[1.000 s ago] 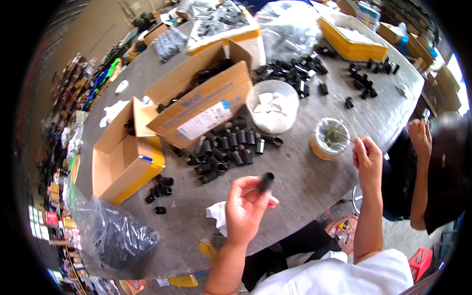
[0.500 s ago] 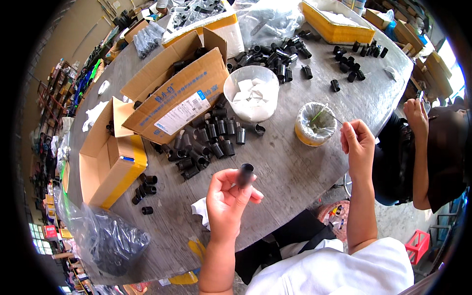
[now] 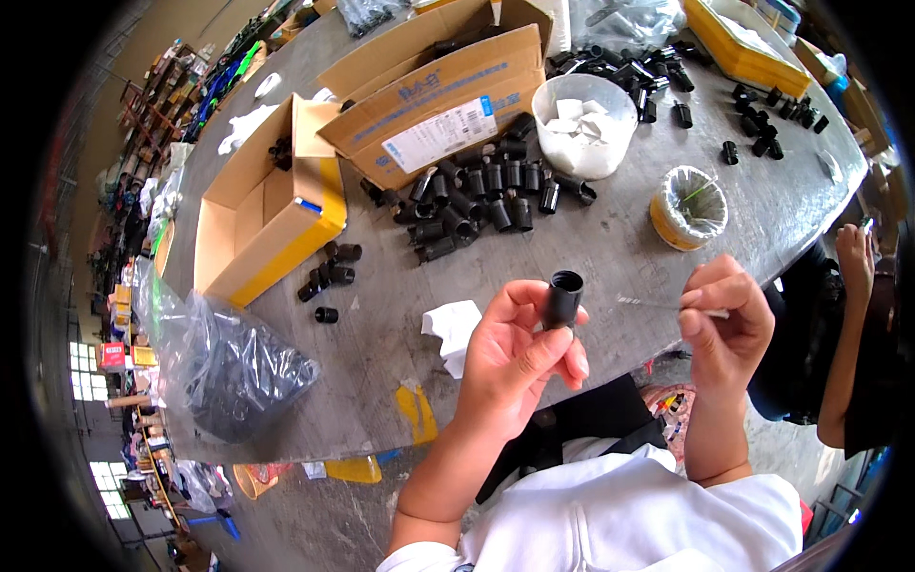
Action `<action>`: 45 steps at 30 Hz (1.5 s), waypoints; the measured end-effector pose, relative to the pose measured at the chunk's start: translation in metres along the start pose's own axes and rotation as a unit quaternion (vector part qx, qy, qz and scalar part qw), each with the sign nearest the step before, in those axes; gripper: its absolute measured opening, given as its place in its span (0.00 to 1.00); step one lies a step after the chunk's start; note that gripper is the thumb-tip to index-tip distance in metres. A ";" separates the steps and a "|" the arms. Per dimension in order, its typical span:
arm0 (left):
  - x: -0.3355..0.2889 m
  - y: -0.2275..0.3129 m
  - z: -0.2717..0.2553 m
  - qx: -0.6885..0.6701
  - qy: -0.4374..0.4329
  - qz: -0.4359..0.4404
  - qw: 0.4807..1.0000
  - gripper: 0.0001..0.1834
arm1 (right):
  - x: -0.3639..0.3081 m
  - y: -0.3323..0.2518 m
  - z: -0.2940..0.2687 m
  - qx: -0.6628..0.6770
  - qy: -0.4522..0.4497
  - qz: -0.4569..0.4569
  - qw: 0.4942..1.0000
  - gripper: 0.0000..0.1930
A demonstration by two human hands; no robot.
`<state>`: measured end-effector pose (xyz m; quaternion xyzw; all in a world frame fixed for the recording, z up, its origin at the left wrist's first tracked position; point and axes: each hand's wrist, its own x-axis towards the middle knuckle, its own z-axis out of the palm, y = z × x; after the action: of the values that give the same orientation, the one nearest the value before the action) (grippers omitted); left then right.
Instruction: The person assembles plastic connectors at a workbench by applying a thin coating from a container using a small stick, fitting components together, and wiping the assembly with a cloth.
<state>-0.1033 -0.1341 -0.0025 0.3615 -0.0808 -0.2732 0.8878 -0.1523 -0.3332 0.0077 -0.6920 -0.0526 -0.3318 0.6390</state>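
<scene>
Above the near side of a grey table (image 3: 591, 253), a person's two bare hands hold small things in front of a white-clothed body. The left hand (image 3: 510, 362) is curled round a black hollow cylinder (image 3: 564, 301) — thumb and fingers closed on its sides, its mouth facing up. The right hand (image 3: 726, 324) pinches a thin rod (image 3: 650, 304) between thumb and fingertips, the tip pointing toward the cylinder but apart from it. Beyond the right hand stands a yellow-sided tub (image 3: 670, 227) lined with clear plastic, a green strip inside. Farther left lie a heap of black cylinders (image 3: 496, 191) and a cardboard box (image 3: 448, 110); a crumpled white sheet (image 3: 452, 334) lies beside the left hand.

Some risks, by judgement: a hard knock from the rod could twist the cylinder out of the fingers, and — being round — it might roll off the nearby edge. A loose pinch could let the rod slip; a wide backward swing might tip the tub.
</scene>
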 end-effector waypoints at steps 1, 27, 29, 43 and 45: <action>-0.006 0.000 0.000 -0.022 -0.008 -0.007 1.000 0.18 | -0.002 -0.003 0.007 0.004 -0.012 -0.007 1.000 0.08; -0.069 0.005 0.008 -0.127 -0.001 -0.004 0.992 0.15 | -0.025 -0.027 0.035 -0.016 -0.100 -0.036 0.994 0.08; -0.070 0.005 0.007 -0.143 -0.018 -0.021 0.989 0.16 | -0.026 -0.027 0.034 -0.015 -0.102 -0.027 0.994 0.08; -0.067 -0.001 0.013 -0.167 -0.003 -0.023 0.986 0.11 | -0.027 -0.024 0.022 -0.033 -0.111 -0.037 0.993 0.07; -0.067 -0.003 0.015 -0.122 0.013 0.004 0.992 0.11 | -0.027 -0.026 0.023 -0.046 -0.115 -0.048 0.991 0.07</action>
<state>-0.1655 -0.1085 0.0095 0.2535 -0.0367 -0.2730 0.9273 -0.1774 -0.2982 0.0163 -0.7510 -0.1430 -0.2826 0.5794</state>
